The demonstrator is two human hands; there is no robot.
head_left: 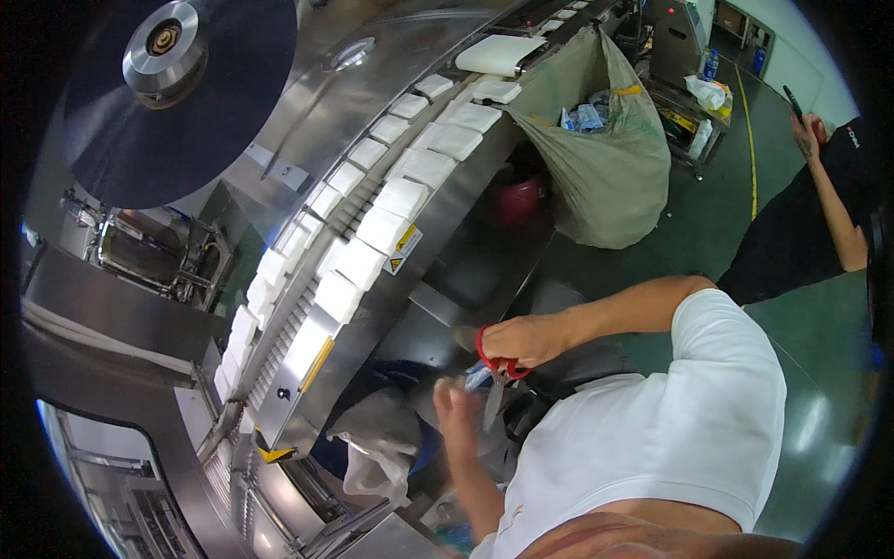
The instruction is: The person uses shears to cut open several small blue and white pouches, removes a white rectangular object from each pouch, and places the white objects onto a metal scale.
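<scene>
While in right hand [527,341], scissors [494,399]

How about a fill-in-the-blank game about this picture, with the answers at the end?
1. The right hand holds red-handled ____.
2. The person's shirt is the colour ____.
3. The line on the green floor is the colour ____.
4. The number of rows of white packs along the conveyor is ____.

Missing words: scissors; white; yellow; two.
</scene>
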